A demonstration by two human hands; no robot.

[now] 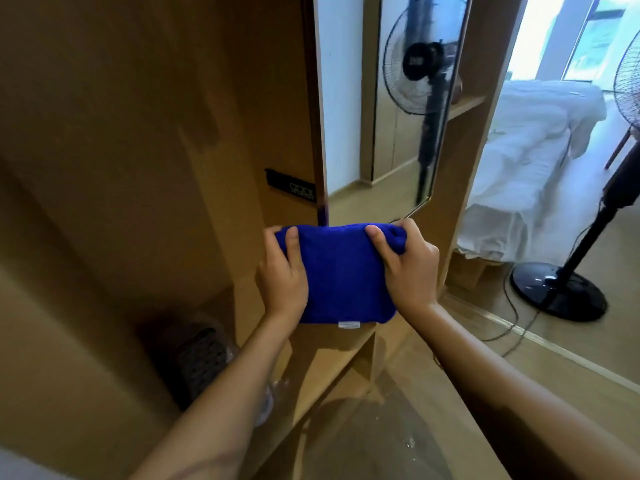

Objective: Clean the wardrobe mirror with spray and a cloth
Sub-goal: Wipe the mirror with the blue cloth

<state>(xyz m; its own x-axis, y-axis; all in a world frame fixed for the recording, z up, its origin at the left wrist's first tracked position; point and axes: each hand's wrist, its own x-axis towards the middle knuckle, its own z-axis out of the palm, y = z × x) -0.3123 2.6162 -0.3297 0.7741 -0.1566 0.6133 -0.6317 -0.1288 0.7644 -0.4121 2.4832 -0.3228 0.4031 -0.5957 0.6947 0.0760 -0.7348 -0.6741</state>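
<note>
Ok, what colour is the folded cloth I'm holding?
Deep blue, the folded terry cloth with a small white tag at its lower edge; the head view shows it.

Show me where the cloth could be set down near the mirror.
Both hands, left and right, grip the cloth below the mirror. Bare floor lies right of the wardrobe, past the fan base and its cord. The bottom-left corner holds a dark grille.

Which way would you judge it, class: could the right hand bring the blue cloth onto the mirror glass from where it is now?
Probably yes. The right hand already grips the blue cloth just below the mirror, with nothing between them.
</note>
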